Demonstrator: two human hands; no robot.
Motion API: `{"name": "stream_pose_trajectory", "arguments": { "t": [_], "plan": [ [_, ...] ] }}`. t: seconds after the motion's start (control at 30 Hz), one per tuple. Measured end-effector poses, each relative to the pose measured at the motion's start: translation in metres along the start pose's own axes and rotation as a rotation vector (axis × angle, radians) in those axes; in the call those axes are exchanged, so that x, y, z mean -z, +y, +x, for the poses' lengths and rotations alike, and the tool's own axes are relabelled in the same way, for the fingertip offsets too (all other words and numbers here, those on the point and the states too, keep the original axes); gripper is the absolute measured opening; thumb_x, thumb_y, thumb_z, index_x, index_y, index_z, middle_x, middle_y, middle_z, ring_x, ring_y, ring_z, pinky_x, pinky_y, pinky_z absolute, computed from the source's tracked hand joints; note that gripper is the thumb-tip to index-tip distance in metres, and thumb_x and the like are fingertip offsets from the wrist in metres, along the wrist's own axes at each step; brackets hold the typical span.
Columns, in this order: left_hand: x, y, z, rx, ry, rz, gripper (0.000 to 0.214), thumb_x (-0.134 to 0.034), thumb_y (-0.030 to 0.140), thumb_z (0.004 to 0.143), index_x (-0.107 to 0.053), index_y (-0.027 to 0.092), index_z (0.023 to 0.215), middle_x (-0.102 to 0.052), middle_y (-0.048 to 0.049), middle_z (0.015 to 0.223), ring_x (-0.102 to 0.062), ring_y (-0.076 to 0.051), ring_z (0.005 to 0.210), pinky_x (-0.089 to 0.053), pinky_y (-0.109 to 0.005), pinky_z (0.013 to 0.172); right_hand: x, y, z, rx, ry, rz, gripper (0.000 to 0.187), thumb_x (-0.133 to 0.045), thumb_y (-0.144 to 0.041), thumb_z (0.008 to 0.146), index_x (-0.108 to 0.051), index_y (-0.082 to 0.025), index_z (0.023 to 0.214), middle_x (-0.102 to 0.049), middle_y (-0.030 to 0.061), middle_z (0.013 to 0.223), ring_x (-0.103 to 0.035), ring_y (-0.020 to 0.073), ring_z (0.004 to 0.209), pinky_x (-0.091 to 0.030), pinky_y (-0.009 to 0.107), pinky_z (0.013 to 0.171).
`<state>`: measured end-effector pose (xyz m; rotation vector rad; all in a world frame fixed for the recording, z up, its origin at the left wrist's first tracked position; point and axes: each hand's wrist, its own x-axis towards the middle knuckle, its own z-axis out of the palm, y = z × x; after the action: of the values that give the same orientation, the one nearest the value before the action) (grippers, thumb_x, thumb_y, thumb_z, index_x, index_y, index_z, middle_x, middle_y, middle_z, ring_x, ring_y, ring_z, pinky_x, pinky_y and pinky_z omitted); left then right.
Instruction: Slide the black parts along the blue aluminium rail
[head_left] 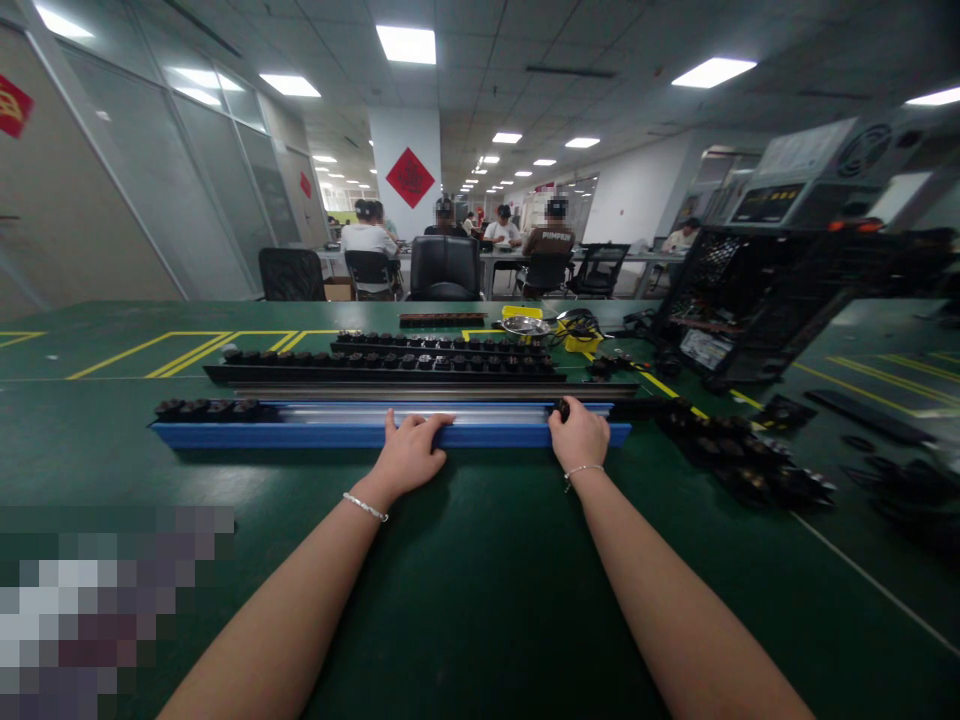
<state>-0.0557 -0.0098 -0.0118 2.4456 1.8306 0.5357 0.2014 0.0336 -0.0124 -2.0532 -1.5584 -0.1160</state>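
Observation:
A long blue rail with a silvery channel (315, 432) lies across the green table in front of me. Several small black parts (206, 408) sit in its left end. My left hand (409, 452) rests on the rail's near edge around the middle, fingers curled over it. My right hand (577, 435) is closed at the rail's right part, pinching a small black part (562, 408) at the channel. Both wrists wear thin bracelets.
Behind the blue rail lie black rails (382, 365) filled with black parts. Loose black parts (742, 455) are piled at the right. A metal bowl (525, 325), a yellow item and a black open frame case (757, 300) stand farther back. People sit at desks beyond.

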Motion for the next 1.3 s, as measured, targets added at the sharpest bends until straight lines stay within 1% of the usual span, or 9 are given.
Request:
{"name": "stream_pose_trajectory", "arguments": {
  "t": [0.3,0.57,0.8,1.3],
  "plan": [
    [-0.002,-0.002,0.0,-0.008,0.008,-0.025,0.053,-0.047,0.023,0.074,-0.044,0.03,0.126,-0.063,-0.0041,0.114,-0.047,-0.026,0.115,-0.001,-0.066,0.106,0.002,0.006,0.003,-0.061,-0.004,0.017,0.039,-0.044,-0.03,0.084,-0.056,-0.016,0.119,-0.067,0.0117,0.097,-0.058,0.0231,0.095,-0.028,0.039,0.094],
    [-0.001,0.0,0.0,0.001,0.003,-0.004,0.053,-0.047,0.023,0.074,-0.044,0.03,0.127,-0.063,-0.0044,0.114,-0.048,-0.027,0.115,-0.002,-0.065,0.107,0.004,0.007,0.001,-0.065,0.006,0.027,0.038,-0.043,-0.029,0.084,-0.056,-0.016,0.118,-0.067,0.0112,0.098,-0.058,0.0225,0.097,-0.025,0.04,0.099],
    [-0.001,-0.001,0.001,-0.003,0.004,-0.007,0.053,-0.047,0.023,0.074,-0.044,0.03,0.126,-0.064,-0.004,0.112,-0.048,-0.026,0.115,-0.001,-0.065,0.107,0.004,0.008,0.002,-0.073,0.002,0.029,0.039,-0.044,-0.03,0.084,-0.057,-0.016,0.117,-0.067,0.0112,0.099,-0.058,0.0236,0.098,-0.026,0.039,0.098],
    [0.0,-0.001,0.0,-0.006,0.0,-0.009,0.053,-0.047,0.023,0.074,-0.044,0.03,0.127,-0.062,-0.0044,0.114,-0.048,-0.026,0.113,-0.002,-0.065,0.107,0.003,0.012,0.005,-0.082,0.025,0.017,0.038,-0.045,-0.029,0.082,-0.058,-0.016,0.115,-0.067,0.0114,0.098,-0.058,0.0236,0.097,-0.025,0.041,0.099]
  ]
}}
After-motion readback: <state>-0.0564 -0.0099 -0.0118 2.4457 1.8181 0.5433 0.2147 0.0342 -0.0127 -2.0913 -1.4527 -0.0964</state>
